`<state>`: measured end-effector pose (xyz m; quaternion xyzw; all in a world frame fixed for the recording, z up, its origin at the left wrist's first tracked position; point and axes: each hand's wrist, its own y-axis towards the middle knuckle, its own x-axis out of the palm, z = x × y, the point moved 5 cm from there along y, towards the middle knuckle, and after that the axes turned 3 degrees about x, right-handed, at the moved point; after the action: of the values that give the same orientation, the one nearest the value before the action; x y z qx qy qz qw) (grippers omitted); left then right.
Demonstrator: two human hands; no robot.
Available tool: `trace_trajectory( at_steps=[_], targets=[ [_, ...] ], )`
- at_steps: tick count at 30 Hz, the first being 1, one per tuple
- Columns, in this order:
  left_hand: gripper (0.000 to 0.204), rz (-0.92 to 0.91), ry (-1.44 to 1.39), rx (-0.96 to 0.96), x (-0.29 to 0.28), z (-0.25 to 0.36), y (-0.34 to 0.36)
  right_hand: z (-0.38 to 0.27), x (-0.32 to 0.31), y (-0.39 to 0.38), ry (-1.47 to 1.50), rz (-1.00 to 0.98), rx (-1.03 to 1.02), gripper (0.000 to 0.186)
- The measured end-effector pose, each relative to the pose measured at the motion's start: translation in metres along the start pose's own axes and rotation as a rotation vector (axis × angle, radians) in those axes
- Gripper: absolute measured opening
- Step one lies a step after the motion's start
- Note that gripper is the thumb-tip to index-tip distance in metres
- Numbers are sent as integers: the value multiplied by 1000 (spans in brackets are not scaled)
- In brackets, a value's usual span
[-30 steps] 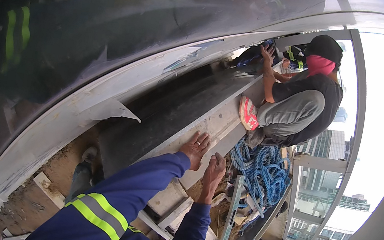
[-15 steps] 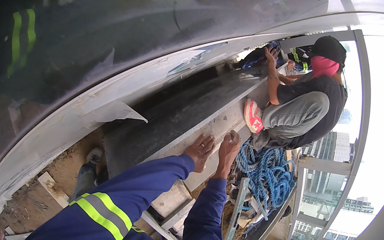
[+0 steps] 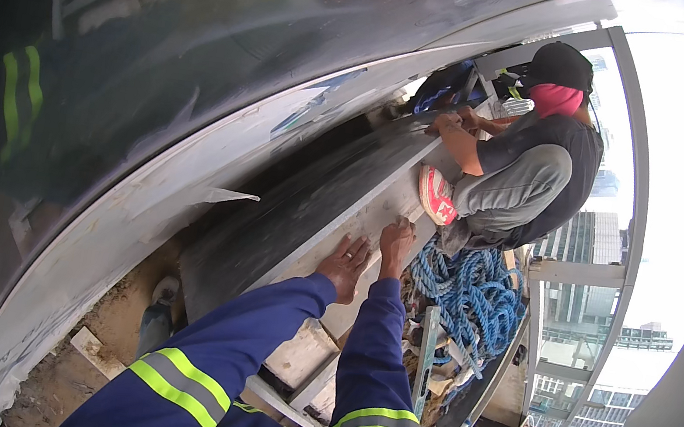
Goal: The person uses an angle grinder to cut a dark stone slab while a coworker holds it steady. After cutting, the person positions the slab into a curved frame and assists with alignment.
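Observation:
My left hand point(image 3: 343, 268) lies flat, fingers spread, on the pale grey-beige face of a long board point(image 3: 379, 216); a ring shows on one finger. Just right of it, my right hand point(image 3: 396, 245) is closed with its knuckles up over the same face. What its fingers hold, if anything, is hidden. A long dark panel point(image 3: 290, 206) runs along the board's left side. Farther along, a co-worker point(image 3: 535, 163) in a black cap and pink neck cover crouches, both hands point(image 3: 453, 124) at the board's far part. The co-worker's red-and-white shoe point(image 3: 436, 196) rests against the board.
Tangled blue rope point(image 3: 470, 303) lies right of the board, beside a metal bar point(image 3: 425, 359). A curved glossy wall point(image 3: 147, 158) with loose film rises on the left. Metal framing point(image 3: 585, 274) opens onto tall buildings at right. Another person's shoe point(image 3: 166, 291) is at lower left.
The co-worker's raised hand has come down to the board. My right hand's fingers have curled in more, while my left hand stays flat. The whole view has shifted slightly.

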<state>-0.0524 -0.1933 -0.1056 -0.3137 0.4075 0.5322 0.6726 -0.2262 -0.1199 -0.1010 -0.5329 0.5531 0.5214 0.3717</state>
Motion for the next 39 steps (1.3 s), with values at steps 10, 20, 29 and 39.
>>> trace_trajectory(
  at_steps=[10,20,29,39],
  targets=[
    [96,3,-93,7,-6,1,-2,-10,-12,-14,-83,0,-61,36],
    [96,-23,-37,17,3,1,5,-17,-12,-23,-43,14,-16,37],
    [98,-69,-21,10,-3,2,4,-16,-14,-24,-18,34,-22,35],
    [96,-35,-34,11,0,4,3,-11,-12,-23,1,58,-40,32]
  ],
)
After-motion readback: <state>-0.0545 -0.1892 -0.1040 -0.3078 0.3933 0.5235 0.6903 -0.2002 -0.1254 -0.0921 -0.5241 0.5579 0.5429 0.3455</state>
